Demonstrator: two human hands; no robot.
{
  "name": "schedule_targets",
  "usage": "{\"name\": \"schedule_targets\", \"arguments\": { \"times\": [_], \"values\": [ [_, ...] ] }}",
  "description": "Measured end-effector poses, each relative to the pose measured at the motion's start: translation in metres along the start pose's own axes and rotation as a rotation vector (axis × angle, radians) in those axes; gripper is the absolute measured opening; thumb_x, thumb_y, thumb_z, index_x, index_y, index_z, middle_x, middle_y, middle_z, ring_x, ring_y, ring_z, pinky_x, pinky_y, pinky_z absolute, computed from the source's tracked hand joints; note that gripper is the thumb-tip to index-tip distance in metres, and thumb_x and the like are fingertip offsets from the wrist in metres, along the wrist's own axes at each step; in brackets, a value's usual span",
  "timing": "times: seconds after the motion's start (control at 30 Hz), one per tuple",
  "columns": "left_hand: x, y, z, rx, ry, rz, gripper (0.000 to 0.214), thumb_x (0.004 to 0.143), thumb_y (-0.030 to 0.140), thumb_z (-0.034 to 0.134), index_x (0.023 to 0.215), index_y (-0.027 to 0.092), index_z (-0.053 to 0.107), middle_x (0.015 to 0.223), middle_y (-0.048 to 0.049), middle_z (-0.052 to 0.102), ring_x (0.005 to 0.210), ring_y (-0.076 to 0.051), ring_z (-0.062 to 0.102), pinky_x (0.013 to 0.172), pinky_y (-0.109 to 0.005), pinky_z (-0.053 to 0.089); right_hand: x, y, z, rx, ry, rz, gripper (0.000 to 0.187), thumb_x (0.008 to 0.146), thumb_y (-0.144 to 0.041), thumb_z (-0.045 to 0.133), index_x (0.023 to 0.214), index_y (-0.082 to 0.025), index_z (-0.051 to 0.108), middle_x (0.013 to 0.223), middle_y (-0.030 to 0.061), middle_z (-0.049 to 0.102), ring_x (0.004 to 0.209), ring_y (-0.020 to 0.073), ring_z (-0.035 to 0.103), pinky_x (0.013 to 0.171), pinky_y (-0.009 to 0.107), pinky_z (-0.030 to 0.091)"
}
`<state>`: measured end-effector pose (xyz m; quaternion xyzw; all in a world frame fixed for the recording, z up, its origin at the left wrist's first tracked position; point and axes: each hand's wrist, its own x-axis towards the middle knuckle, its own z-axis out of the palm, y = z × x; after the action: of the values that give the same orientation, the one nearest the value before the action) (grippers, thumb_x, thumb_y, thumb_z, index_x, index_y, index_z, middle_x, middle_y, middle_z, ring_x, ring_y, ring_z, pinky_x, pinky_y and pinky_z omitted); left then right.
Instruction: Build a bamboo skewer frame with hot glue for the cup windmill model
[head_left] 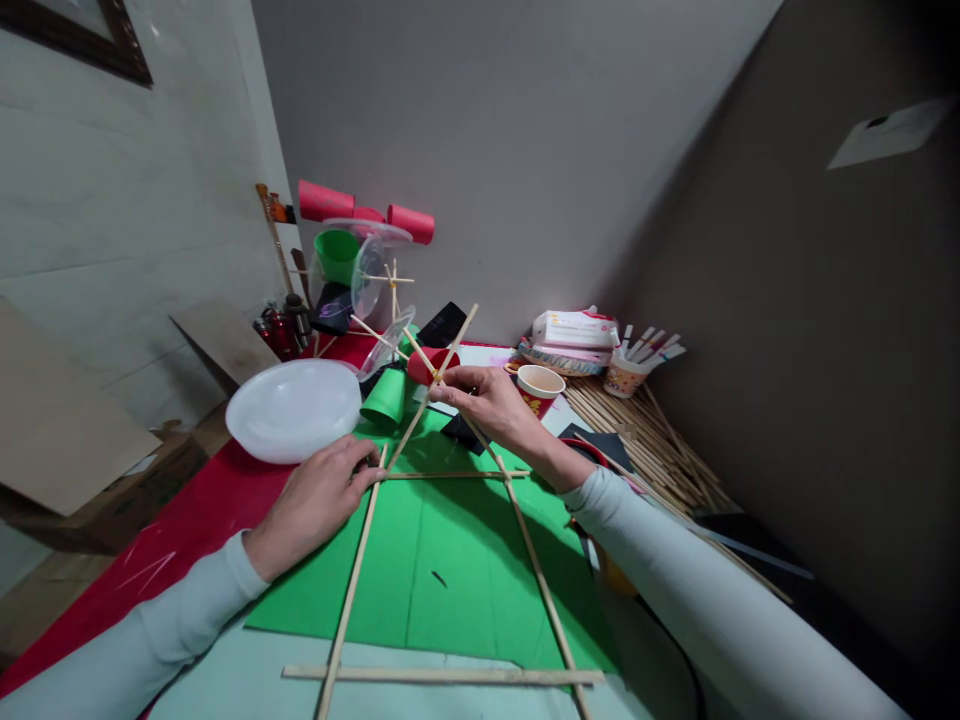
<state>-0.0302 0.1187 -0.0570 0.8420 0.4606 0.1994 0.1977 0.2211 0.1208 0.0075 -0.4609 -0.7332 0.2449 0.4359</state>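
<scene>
The stick frame [450, 475] is thin, pale wood shaped like a tall letter A. It lies over the green sheet [450, 570], with its crossed tip pointing away toward the wall. The right hand [487, 405] pinches that tip tight, and the left hand [319, 500] rests knuckles up, fingers bent on the side stick; I cannot tell if it grips.

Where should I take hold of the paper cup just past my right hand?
Probably round its side wall, just under the rim, coming in from the right. The cup stands upright with its mouth open, so the wall gives the fingers a round grip. The right hand, pinching the crossed sticks, crowds its left side.
</scene>
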Motion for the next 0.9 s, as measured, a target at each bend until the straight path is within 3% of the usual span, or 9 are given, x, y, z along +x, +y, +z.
{"name": "schedule_targets", "arguments": {
  "times": [0.23, 0.4, 0.6, 0.73, 0.9],
  "values": [
    [0.000, 0.003, -0.002, -0.005, -0.002, -0.028, 0.030, 0.092, 0.046, 0.045, 0.094, 0.022, 0.063, 0.099, -0.0065, 0.066, 0.096, -0.027, 0.062, 0.086, -0.041, 0.043, -0.001, -0.004, -0.002, 0.169, -0.046, 0.021, 0.029, 0.082, -0.045, 0.077, 0.089, -0.017, 0.077, 0.087, 0.0025, 0.074, 0.083, 0.0176, 0.063, 0.080, 0.030, 0.046],
    [-0.001, 0.004, -0.002, -0.012, 0.016, -0.033, 0.030, 0.093, 0.045, 0.047, 0.097, 0.021, 0.064, 0.097, -0.0063, 0.067, 0.094, -0.026, 0.063, 0.085, -0.040, 0.044, 0.006, -0.008, 0.006, 0.306, -0.018, -0.002, 0.029, 0.079, -0.037, 0.080, 0.102, -0.019, 0.074, 0.101, 0.0036, 0.075, 0.096, 0.0188, 0.066, 0.091, 0.033, 0.049],
    [-0.004, 0.006, 0.000, -0.017, 0.056, -0.031, 0.040, 0.094, 0.038, 0.052, 0.128, 0.023, 0.065, 0.112, -0.0081, 0.070, 0.105, -0.027, 0.065, 0.092, -0.038, 0.047, 0.005, -0.003, 0.013, 0.362, 0.021, -0.017, 0.031, 0.076, -0.044, 0.083, 0.091, -0.019, 0.071, 0.082, 0.0007, 0.071, 0.080, 0.0161, 0.065, 0.081, 0.031, 0.050],
    [-0.004, 0.005, -0.001, -0.014, 0.048, -0.036, 0.034, 0.094, 0.036, 0.055, 0.121, 0.027, 0.073, 0.096, -0.0061, 0.070, 0.096, -0.026, 0.066, 0.083, -0.035, 0.048, 0.000, -0.005, 0.011, 0.321, 0.037, -0.027, 0.033, 0.077, -0.048, 0.082, 0.085, -0.018, 0.071, 0.077, 0.0005, 0.070, 0.073, 0.0155, 0.062, 0.074, 0.030, 0.048],
    [-0.003, 0.005, -0.001, -0.025, 0.035, -0.042, 0.027, 0.092, 0.033, 0.059, 0.112, 0.029, 0.078, 0.094, -0.0058, 0.070, 0.092, -0.024, 0.066, 0.081, -0.034, 0.047, -0.006, -0.008, 0.013, 0.282, 0.069, -0.052, 0.033, 0.078, -0.049, 0.082, 0.087, -0.019, 0.073, 0.079, 0.0012, 0.070, 0.077, 0.0169, 0.063, 0.077, 0.031, 0.048]
  ]
}}
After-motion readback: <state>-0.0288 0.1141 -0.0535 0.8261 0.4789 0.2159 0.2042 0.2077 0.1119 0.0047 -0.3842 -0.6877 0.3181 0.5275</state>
